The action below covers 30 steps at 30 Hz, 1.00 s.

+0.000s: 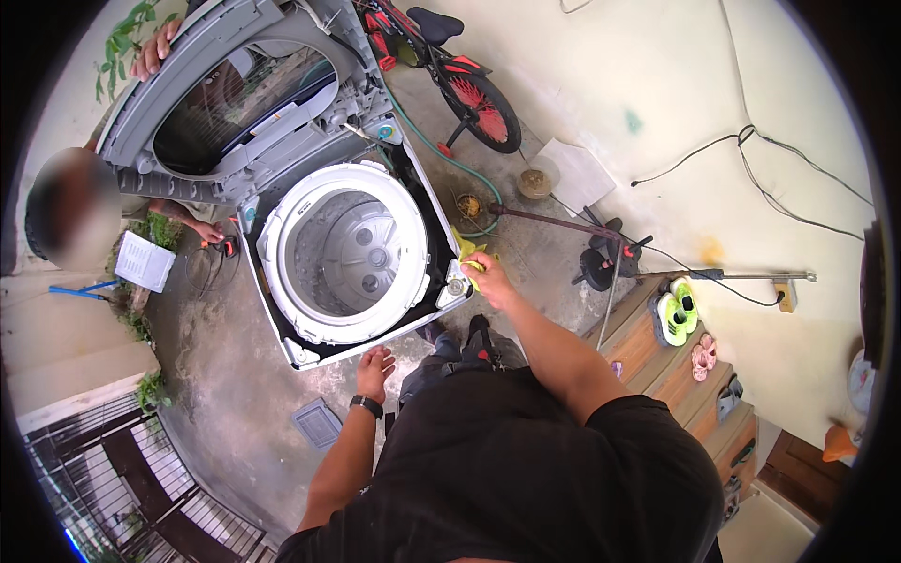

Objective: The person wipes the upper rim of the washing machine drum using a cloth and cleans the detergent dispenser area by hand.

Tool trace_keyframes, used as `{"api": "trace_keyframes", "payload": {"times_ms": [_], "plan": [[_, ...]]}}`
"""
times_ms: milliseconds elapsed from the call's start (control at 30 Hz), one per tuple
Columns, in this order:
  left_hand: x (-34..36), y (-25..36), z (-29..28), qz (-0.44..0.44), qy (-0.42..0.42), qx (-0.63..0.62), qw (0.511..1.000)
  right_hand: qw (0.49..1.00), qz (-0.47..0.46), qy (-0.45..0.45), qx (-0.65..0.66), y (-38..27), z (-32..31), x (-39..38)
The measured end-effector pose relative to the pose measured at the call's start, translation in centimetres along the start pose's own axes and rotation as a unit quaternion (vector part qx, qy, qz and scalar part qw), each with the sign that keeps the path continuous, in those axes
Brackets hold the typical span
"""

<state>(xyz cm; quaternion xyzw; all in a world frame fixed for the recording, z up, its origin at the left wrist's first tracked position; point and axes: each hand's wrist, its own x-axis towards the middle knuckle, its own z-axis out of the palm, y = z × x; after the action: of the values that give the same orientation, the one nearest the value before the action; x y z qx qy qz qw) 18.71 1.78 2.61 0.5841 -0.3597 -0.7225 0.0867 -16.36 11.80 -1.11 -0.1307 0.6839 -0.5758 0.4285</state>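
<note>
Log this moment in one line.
right hand: holding yellow cloth | left hand: empty, near white top-loading washing machine | co-worker's hand: on raised grey plastic top frame

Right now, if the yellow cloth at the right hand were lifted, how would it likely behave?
The yellow cloth would likely flop, since it bunches in loose creases at the right hand. It looks thin and small beside the washing machine, so it is probably light. Its crumpled shape makes rolling unlikely.
</note>
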Motion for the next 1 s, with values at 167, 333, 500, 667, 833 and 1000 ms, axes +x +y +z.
{"api": "trace_keyframes", "payload": {"times_ms": [167,333,500,667,833,1000], "plan": [[2.0,-0.2,-1.9,-0.024,0.024,-0.015,0.999,0.959,-0.155,0.042,-0.234,-5.9,2.6,4.6],[2.6,1.0,-0.3,-0.039,0.032,-0.008,0.999,0.937,-0.181,0.057,-0.292,-9.8,2.6,13.8],[1.4,0.7,1.2,-0.052,0.100,-0.077,0.991,0.935,-0.170,-0.046,-0.309,-7.5,0.6,9.0],[1.8,0.0,4.8,-0.072,0.208,-0.207,0.953,0.933,-0.116,-0.211,-0.266,-6.4,-3.4,5.9],[2.1,-0.4,9.8,-0.067,0.239,-0.217,0.944,0.965,-0.109,-0.135,-0.197,-9.6,-0.2,15.2],[1.6,1.0,11.9,-0.074,0.231,-0.152,0.958,0.954,-0.145,-0.145,-0.221,-12.8,1.1,20.9]]}}
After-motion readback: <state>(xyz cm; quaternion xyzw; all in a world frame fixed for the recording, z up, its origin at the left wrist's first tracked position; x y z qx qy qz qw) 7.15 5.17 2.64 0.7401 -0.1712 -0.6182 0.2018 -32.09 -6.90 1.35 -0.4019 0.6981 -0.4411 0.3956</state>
